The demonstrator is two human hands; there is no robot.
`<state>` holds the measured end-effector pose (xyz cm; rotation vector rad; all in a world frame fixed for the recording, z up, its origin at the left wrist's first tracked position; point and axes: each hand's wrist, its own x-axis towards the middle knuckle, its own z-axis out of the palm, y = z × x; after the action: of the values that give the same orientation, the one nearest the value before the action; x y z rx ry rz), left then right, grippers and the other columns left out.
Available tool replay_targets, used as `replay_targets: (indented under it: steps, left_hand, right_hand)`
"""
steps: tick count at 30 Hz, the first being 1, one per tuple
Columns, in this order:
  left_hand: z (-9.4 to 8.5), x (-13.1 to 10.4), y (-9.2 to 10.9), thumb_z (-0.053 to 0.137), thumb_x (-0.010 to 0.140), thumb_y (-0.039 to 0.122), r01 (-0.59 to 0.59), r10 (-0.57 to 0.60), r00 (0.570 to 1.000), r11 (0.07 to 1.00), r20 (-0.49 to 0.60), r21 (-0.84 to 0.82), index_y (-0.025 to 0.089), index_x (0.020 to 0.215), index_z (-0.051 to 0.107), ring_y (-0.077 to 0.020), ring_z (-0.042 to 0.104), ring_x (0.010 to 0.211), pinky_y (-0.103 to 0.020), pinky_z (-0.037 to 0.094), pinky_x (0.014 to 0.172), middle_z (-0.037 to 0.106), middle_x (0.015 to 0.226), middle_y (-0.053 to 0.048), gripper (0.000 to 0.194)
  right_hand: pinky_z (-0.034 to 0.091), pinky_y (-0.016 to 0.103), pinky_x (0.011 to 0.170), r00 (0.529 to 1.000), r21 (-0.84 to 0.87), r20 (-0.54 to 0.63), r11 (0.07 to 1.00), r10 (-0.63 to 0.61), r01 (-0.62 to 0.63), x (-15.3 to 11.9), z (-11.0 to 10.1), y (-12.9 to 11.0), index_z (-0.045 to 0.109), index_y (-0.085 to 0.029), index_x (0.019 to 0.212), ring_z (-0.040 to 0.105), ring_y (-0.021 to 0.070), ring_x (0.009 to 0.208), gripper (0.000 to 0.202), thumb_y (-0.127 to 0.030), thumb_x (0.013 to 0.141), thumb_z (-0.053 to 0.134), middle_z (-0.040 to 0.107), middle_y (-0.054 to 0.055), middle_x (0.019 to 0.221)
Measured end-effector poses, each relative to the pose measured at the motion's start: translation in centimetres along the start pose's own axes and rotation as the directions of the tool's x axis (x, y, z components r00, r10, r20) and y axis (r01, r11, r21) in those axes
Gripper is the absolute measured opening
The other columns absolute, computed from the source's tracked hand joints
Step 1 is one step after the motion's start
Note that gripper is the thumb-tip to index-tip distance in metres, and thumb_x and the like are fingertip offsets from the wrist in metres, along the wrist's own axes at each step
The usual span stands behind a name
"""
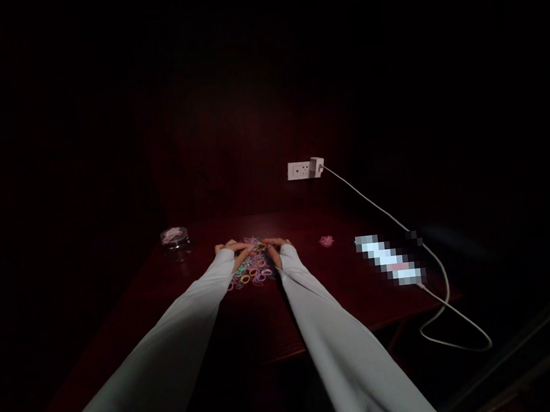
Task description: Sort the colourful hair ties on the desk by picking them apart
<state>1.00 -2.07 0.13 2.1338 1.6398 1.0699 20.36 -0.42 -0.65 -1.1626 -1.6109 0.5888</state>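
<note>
A pile of small coloured bands (257, 272), pink, purple, green and yellow, lies on the dark red table (263, 328). My left hand (236, 252) is at the pile's left side, with thumb and fingers apart and reaching over the bands. Opposite it, my right hand (276, 248) curves around the right side, its thumb also apart from its fingers. Both hands touch or hover at the far part of the pile; the fingertips are small and dim. A separate small cluster of pink bands (326, 241) lies right of my right hand.
A clear round jar (175, 242) with a lid stands at the table's left. At the right lies a bright, pixelated device (391, 259), joined by a white cable (373, 203) to a charger (317, 167) in the wall socket (297, 171).
</note>
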Motion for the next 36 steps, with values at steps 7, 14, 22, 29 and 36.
replay_targets:
  steps: [7,14,22,29,36]
  left_hand:
    - [0.2,0.1,-0.2,0.065,0.091,0.041,-0.007,0.007,1.000,1.000,-0.017,-0.011,0.024,0.104,0.081,-0.0284,0.063,0.108,-0.047,0.032,0.105,0.076,0.104,-0.008,0.026]
    - [-0.7,-0.3,1.7,0.071,0.087,0.036,0.005,-0.003,0.998,1.000,-0.064,0.025,0.027,0.097,0.082,-0.0272,0.064,0.103,-0.046,0.033,0.102,0.077,0.100,-0.006,0.018]
    - [-1.1,-0.7,2.6,0.070,0.089,0.034,-0.045,0.055,0.993,0.994,-0.102,0.096,0.027,0.090,0.083,-0.0277,0.062,0.101,-0.048,0.028,0.104,0.079,0.097,-0.006,0.015]
    - [-1.3,-0.9,2.6,0.066,0.093,0.048,-0.109,0.119,0.990,0.985,-0.070,0.134,0.028,0.088,0.083,-0.0256,0.060,0.096,-0.045,0.027,0.098,0.078,0.092,-0.006,0.027]
    - [-1.5,-0.9,3.0,0.065,0.095,0.047,-0.142,0.159,0.985,0.967,-0.067,0.212,0.026,0.088,0.082,-0.0223,0.059,0.090,-0.041,0.028,0.090,0.077,0.088,-0.004,0.028]
  right_hand:
    - [0.044,0.038,0.096,0.999,-0.050,0.029,0.998,-0.035,0.036,0.0,0.3,0.4,0.079,-0.028,0.090,0.057,0.0224,0.097,0.021,-0.021,0.077,0.064,0.072,0.002,0.092]
    - [0.043,0.036,0.092,0.995,-0.137,-0.076,0.989,-0.058,0.047,-0.3,-0.1,-0.2,0.069,-0.025,0.114,0.055,0.0241,0.100,0.051,-0.021,0.064,0.077,0.063,0.006,0.112]
    - [0.038,0.032,0.087,0.992,-0.235,0.119,0.969,-0.048,0.075,-1.1,-2.1,-1.9,0.068,-0.025,0.075,0.056,0.0195,0.081,0.007,-0.027,0.078,0.073,0.065,-0.001,0.071]
    - [0.042,0.035,0.088,0.981,-0.197,0.131,0.966,-0.145,0.169,-0.6,-1.9,-1.6,0.082,-0.028,0.089,0.065,0.0240,0.090,0.013,-0.033,0.088,0.071,0.079,0.005,0.090]
    - [0.038,0.034,0.094,0.981,-0.354,0.140,0.919,-0.132,0.174,-1.2,-1.8,-3.1,0.081,-0.026,0.096,0.063,0.0213,0.101,0.026,-0.039,0.099,0.058,0.079,0.004,0.099]
